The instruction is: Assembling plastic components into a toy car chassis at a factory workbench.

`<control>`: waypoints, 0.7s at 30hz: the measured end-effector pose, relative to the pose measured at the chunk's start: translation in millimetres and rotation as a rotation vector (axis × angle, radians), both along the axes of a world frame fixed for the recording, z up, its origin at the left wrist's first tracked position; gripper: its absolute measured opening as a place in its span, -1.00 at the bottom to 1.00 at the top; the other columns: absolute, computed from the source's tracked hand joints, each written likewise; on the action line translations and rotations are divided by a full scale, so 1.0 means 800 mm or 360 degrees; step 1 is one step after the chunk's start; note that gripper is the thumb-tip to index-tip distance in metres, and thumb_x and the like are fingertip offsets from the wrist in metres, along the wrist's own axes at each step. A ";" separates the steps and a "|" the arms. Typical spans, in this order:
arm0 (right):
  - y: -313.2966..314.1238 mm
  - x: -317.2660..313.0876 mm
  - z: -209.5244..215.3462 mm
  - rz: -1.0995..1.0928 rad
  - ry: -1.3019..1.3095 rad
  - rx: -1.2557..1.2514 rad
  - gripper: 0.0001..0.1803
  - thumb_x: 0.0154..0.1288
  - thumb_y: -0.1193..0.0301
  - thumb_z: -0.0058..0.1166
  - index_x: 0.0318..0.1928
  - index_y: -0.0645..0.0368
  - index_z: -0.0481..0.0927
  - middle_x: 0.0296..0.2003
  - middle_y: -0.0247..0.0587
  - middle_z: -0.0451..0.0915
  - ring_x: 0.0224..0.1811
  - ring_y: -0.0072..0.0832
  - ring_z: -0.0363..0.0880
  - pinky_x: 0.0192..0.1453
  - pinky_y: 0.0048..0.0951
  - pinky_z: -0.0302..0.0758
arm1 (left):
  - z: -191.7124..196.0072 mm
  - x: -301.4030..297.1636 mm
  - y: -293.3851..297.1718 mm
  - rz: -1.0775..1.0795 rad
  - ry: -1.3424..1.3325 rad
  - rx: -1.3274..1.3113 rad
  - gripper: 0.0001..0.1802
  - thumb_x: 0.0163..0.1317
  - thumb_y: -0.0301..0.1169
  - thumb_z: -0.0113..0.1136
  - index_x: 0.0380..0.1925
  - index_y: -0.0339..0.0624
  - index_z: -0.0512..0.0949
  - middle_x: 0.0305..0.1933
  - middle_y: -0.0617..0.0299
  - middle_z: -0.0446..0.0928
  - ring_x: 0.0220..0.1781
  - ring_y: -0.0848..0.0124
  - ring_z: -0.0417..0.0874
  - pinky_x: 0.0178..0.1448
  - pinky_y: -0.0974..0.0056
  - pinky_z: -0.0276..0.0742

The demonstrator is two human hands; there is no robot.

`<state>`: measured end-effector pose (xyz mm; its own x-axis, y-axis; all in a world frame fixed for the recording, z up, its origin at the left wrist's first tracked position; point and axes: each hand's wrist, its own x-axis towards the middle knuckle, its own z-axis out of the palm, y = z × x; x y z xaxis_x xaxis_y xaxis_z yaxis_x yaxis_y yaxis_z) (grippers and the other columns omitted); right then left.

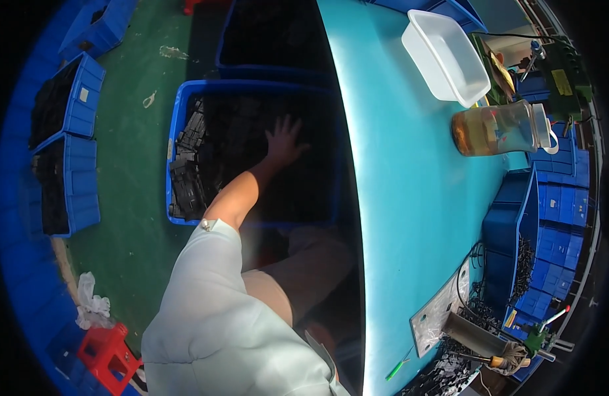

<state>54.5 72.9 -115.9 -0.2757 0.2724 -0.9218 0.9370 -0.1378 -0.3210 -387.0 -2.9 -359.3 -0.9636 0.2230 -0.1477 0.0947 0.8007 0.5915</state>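
Bright light glares on the turquoise tabletop (416, 198), beside green floor (129, 145) and a red stool (101, 345).

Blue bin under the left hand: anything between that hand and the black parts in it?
Nothing visible. The left hand is spread over the open blue bin, no lid in sight; the table lies to the right. Deep shadow hides whether it touches the black parts.

Pale mint short-sleeved top (212, 330), small shiny fastening (206, 226) at sleeve hem (226, 230), bare left hand (286, 142)
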 end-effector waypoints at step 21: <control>-0.023 -0.005 0.041 0.0363 -0.0374 0.0142 -0.32 0.32 -0.11 -0.06 0.27 0.09 0.35 -0.07 0.10 0.60 0.06 -0.16 0.54 0.13 -0.30 0.38 | 0.011 -0.006 -0.028 -0.0345 -0.0427 -0.0375 -0.28 0.07 -0.20 0.22 0.29 0.11 0.29 0.31 -0.06 0.27 0.43 -0.14 0.07 0.28 -0.46 0.00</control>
